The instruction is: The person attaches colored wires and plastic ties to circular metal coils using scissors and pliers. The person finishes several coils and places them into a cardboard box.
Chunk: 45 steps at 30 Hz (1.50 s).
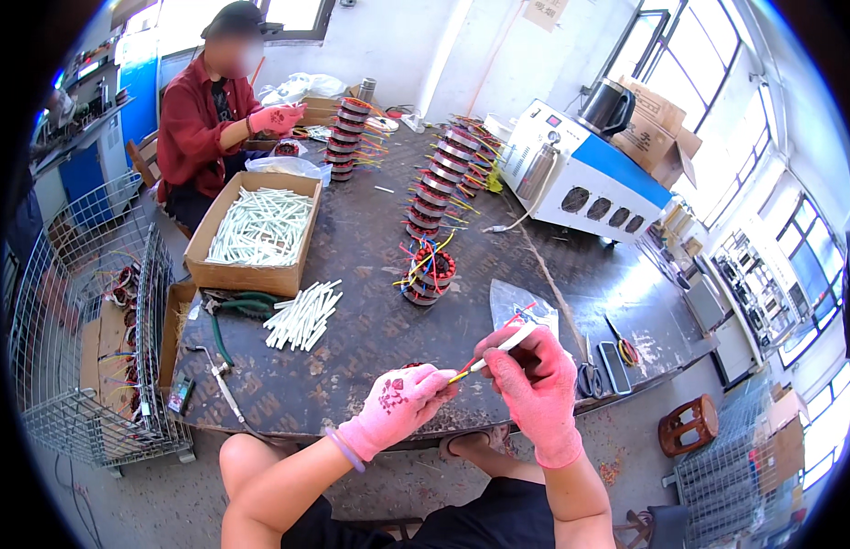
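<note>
My left hand (402, 409), in a pink glove, pinches thin coloured wires (461, 375), a yellow one among them. My right hand (537, 389), also gloved in pink, grips a slim white sleeve tube (513, 342) with its lower end at the wires, between the two hands. A red wire (523, 313) sticks up beside the tube. Part of a dark wound piece shows behind my left fingers; most of it is hidden. Ahead stands a wound motor stator (429, 277) with red, blue and yellow leads. A loose pile of white sleeve tubes (303, 316) lies to the left.
A cardboard box (243, 277) holds many white tubes. Stator stacks (444, 176) stand behind. Pliers (245, 306) and an air gun (225, 389) lie left; scissors (590, 378) and a phone (614, 367) right. A co-worker (198, 119) sits far left. A blue-white machine (581, 174) occupies the back right.
</note>
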{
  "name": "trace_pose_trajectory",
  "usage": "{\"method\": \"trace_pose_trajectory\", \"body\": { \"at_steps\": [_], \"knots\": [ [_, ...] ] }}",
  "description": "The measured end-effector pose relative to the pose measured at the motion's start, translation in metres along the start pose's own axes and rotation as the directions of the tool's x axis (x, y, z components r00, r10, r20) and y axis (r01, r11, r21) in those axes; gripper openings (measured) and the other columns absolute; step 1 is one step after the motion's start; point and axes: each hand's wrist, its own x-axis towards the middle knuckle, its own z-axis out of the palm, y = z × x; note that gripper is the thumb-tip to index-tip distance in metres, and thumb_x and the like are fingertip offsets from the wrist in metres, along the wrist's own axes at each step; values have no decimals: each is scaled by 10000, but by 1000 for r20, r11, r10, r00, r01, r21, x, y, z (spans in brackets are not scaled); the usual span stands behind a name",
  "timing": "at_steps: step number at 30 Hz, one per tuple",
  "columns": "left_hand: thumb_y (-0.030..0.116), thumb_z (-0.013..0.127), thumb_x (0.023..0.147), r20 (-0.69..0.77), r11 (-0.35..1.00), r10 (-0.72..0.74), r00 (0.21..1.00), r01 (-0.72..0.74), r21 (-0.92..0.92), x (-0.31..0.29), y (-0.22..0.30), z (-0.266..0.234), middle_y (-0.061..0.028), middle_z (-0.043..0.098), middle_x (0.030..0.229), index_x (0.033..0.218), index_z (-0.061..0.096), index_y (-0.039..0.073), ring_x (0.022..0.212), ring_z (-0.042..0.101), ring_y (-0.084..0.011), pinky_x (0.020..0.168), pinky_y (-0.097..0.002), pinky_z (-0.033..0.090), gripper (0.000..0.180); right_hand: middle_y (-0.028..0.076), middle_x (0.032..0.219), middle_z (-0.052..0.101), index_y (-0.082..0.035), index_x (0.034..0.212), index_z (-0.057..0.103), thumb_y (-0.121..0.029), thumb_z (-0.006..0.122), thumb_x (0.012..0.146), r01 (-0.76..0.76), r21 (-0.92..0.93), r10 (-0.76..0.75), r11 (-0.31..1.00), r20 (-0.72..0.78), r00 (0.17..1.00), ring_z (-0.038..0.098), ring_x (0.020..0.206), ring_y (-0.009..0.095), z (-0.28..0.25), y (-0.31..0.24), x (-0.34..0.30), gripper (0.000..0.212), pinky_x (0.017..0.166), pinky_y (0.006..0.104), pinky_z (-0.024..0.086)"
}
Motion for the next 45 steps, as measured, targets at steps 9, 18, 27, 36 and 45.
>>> {"method": "trace_pose_trajectory", "body": {
  "at_steps": [9, 18, 27, 36, 45],
  "knots": [
    [105, 692, 867, -26, 998, -62, 998, 62, -3, 3, 4, 0, -83, 642, 810, 1001, 643, 91, 693, 654, -293, 588, -373, 510, 144, 65, 804, 684, -12, 991, 639, -16, 698, 872, 75, -280, -82, 957, -14, 997, 640, 673, 99, 5, 3, -4, 133, 628, 255, 517],
    [205, 783, 805, -80, 996, -76, 994, 71, -58, -2, -11, 16, -70, 649, 809, 1026, 653, 102, 725, 662, -271, 629, -358, 547, 276, 126, 935, 669, -21, 1079, 660, -52, 679, 881, -77, -226, 100, 971, 94, 990, 676, 784, 231, 8, 26, -8, 201, 705, 308, 529],
    [186, 824, 779, -14, 875, -284, 959, 253, -413, 21, 14, -19, -51, 575, 1032, 1197, 661, 57, 735, 604, -76, 663, -247, 519, 467, 102, 899, 656, -68, 965, 652, -180, 716, 849, 18, -531, 66, 847, 138, 988, 670, 800, 295, 11, 80, -30, 174, 674, 377, 524],
    [-50, 541, 894, 59, 911, -216, 975, 223, -347, 47, 28, -7, -41, 592, 860, 1030, 735, 16, 703, 628, -98, 627, -230, 507, 246, 88, 882, 631, -84, 947, 618, -198, 697, 854, -6, -580, 90, 815, 116, 989, 647, 816, 315, 26, 154, -68, 167, 681, 411, 515],
    [197, 905, 622, -6, 951, -300, 954, 300, 71, -15, -3, 12, -133, 486, 1248, 1147, 567, 42, 1174, 503, -304, 996, -415, 455, 644, 111, 1165, 638, -83, 1222, 598, -242, 790, 774, -291, -350, 323, 891, 35, 946, 664, 837, 204, -13, 175, -86, 512, 767, 332, 538]
  ]
}}
